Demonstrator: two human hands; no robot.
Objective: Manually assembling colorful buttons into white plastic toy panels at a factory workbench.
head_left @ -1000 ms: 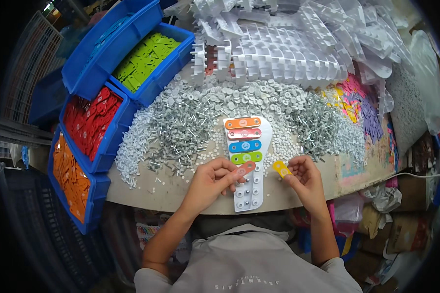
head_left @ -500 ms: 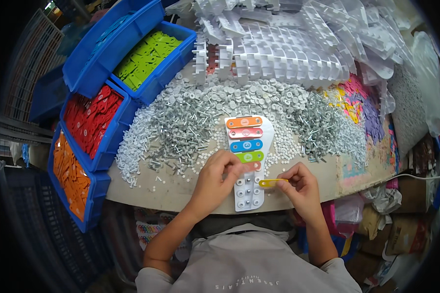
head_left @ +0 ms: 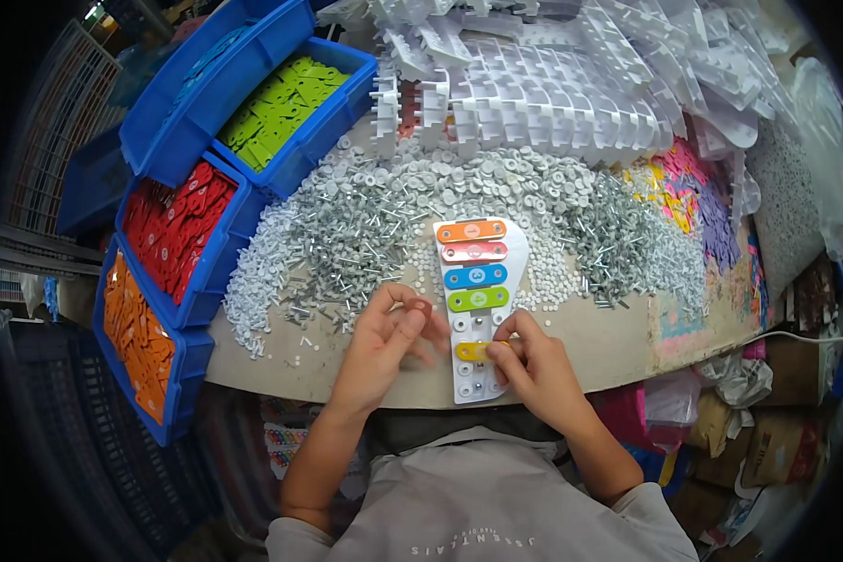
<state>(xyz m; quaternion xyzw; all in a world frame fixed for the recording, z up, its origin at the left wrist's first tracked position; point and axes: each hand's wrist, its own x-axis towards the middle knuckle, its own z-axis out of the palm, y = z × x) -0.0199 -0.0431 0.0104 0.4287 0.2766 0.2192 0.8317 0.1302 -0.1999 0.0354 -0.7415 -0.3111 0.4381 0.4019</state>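
A white plastic base (head_left: 515, 258) with rounded ends lies on the table before me. Orange (head_left: 471, 230), pink-red (head_left: 474, 252), blue (head_left: 476, 275) and green (head_left: 478, 299) bars lie across its upper part. Below them, bare white studs and metal pins show. My right hand (head_left: 531, 363) pinches a yellow bar (head_left: 471, 351) by its right end, holding it over the lower studs. To the left of the base, my left hand (head_left: 389, 342) is raised off it, fingers curled round a reddish bar (head_left: 421, 306), mostly hidden and blurred.
Heaps of silver screws (head_left: 347, 262) and white caps (head_left: 496, 173) ring the base. Blue bins with green (head_left: 286, 108), red (head_left: 178, 229) and orange (head_left: 133, 337) bars stand at left. White plastic bases (head_left: 553, 98) are stacked behind. Yellow, pink and purple pieces (head_left: 712, 225) lie at right.
My left hand has moved left off the base, taking the reddish bar from below the green one. My right hand has brought the yellow bar leftward over the base.
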